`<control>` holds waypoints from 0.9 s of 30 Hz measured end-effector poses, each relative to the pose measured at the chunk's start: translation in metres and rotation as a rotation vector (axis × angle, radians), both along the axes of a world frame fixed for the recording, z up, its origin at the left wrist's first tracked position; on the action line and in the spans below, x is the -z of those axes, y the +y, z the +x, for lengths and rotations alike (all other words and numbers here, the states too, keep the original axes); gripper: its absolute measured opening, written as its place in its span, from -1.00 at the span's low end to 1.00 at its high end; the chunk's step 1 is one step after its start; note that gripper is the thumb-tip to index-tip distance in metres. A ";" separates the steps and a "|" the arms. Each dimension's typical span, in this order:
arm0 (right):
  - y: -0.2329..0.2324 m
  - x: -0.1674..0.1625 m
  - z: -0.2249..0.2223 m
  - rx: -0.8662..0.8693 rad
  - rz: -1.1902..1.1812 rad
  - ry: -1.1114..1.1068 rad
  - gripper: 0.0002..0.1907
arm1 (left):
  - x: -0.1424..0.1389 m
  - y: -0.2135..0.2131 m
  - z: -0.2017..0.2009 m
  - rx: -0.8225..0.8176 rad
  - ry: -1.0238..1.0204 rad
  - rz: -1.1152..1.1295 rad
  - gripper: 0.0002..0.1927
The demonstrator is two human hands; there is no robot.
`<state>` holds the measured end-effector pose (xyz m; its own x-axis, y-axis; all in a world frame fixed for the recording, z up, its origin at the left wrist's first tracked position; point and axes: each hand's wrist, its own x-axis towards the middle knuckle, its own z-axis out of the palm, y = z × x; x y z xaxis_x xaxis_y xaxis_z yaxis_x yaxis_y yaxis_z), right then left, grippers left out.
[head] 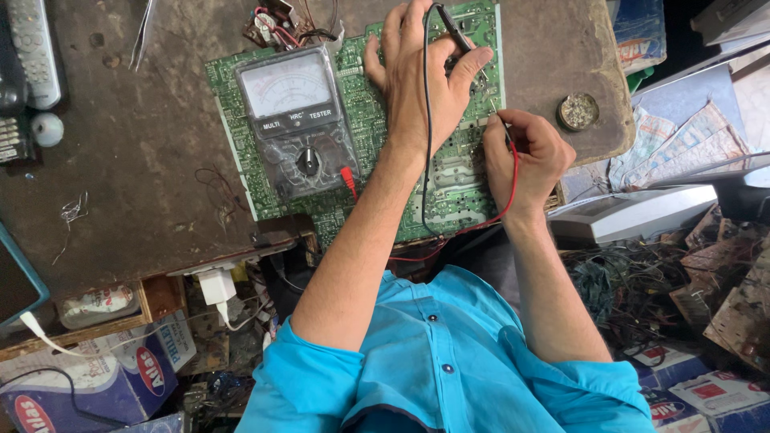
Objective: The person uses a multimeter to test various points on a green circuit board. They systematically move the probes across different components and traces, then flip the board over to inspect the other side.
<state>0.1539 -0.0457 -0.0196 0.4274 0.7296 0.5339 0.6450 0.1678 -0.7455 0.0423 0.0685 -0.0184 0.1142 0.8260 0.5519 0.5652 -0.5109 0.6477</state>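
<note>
The flat green printed circuit board (365, 136) lies on the worn brown workbench (136, 144), thin, stiff and likely light but fragile, best held by its bare edges. A grey analogue meter with a white dial (297, 120) rests on the board's left half. The left hand (421, 80) pinches the slim black probe (453, 28) against the board's upper right; the right hand (529, 156), at the board's right edge, grips the red-wired probe (499, 120).

Probe tips (491, 103) hidden among tiny solder joints — remote control (34, 50) and blue-framed panel (18, 281) cut off.
</note>
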 end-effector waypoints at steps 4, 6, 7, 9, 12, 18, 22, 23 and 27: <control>-0.002 -0.001 0.000 -0.003 -0.014 -0.028 -0.93 | 0.001 0.000 0.001 0.001 -0.008 0.003 -0.63; -0.002 -0.001 0.000 -0.009 -0.017 -0.030 -0.94 | 0.001 0.000 0.001 0.000 -0.005 -0.012 -0.63; -0.002 -0.001 0.001 -0.013 -0.015 -0.028 -0.94 | 0.001 0.000 0.001 0.000 -0.004 -0.020 -0.63; -0.001 -0.001 0.001 -0.016 -0.013 -0.023 -0.94 | 0.000 0.001 0.002 -0.004 -0.002 -0.014 -0.63; -0.002 -0.002 0.000 -0.019 -0.015 -0.020 -0.94 | 0.000 0.000 0.002 -0.007 -0.006 -0.005 -0.63; -0.001 -0.001 0.001 -0.040 -0.056 -0.011 -0.95 | -0.001 0.001 0.001 -0.009 -0.001 -0.014 -0.63; 0.000 0.000 0.003 -0.046 -0.060 -0.011 -0.95 | -0.001 0.000 0.001 -0.009 -0.001 -0.016 -0.63; 0.000 0.001 0.003 -0.047 -0.061 -0.004 -0.95 | -0.001 0.000 0.001 -0.009 0.001 -0.021 -0.63; -0.001 0.001 0.003 -0.049 -0.054 -0.014 -0.95 | -0.001 0.000 0.001 -0.007 0.002 -0.025 -0.62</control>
